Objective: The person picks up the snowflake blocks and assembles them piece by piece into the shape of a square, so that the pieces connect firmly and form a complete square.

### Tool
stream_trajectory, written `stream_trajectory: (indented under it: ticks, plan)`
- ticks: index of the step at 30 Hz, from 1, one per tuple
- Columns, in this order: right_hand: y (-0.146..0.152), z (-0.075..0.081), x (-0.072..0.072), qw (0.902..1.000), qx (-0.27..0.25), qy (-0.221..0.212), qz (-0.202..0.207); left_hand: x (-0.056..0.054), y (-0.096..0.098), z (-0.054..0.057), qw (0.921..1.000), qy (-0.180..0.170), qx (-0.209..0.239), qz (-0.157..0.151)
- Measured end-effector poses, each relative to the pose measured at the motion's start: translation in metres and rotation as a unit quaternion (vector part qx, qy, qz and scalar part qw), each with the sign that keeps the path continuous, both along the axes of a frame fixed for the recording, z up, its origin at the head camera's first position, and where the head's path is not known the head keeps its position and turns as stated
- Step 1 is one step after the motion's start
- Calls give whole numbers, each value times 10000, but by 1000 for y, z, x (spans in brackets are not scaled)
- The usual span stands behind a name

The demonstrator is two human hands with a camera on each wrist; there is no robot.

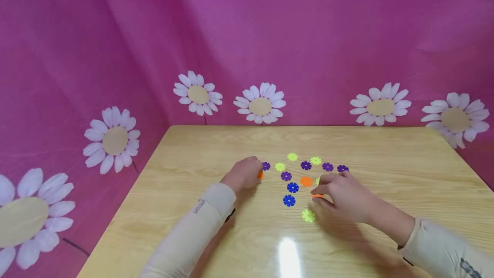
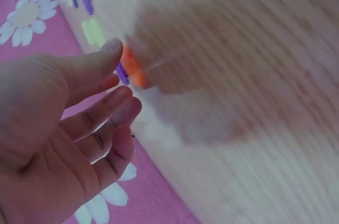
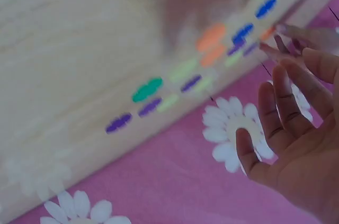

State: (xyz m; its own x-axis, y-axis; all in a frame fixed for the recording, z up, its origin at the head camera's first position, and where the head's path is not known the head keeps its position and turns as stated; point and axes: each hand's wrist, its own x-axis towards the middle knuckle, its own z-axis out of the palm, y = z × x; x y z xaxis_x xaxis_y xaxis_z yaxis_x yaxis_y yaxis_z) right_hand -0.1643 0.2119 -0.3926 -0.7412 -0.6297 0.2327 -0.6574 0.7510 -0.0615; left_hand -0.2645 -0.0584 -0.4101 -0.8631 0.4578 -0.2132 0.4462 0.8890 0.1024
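On the wooden table lie several notched plastic discs. My left hand [image 1: 243,173] hovers low at the left end of the group. In the left wrist view its thumb and index fingertips are right at an orange disc [image 2: 134,67], which overlaps a purple disc [image 2: 122,74]. My right hand [image 1: 349,195] reaches over the right side, thumb apart from the fingers. Between them in the head view shows another orange disc [image 1: 317,195]. The right wrist view shows that hand's relaxed fingers [image 3: 276,108] with nothing in them. A green disc [image 3: 147,90] is hidden in the head view.
Blue discs [image 1: 289,200], yellow-green discs [image 1: 308,216], purple discs [image 1: 286,176] and an orange disc [image 1: 306,181] lie spread between the hands. A pink curtain [image 1: 308,46] with white flowers hangs behind the table [image 1: 216,140]. Light reflects off the tabletop in front.
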Motion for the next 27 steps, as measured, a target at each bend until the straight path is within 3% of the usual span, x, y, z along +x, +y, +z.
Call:
stream_trajectory:
  ticks: [14, 22, 27]
  plan:
    - [-3, -33, 5, 9965, 201, -672, 447, 4, 4, -6, 9992, 386, -98, -25]
    - [-4, -37, 6, 9939, 137, -1057, 289, 4, 3, -4, 9993, 374, -31, 24]
    - [-6, -39, 3, 9877, -293, -1505, 320, 1, 1, -5, 9995, 100, 229, 198]
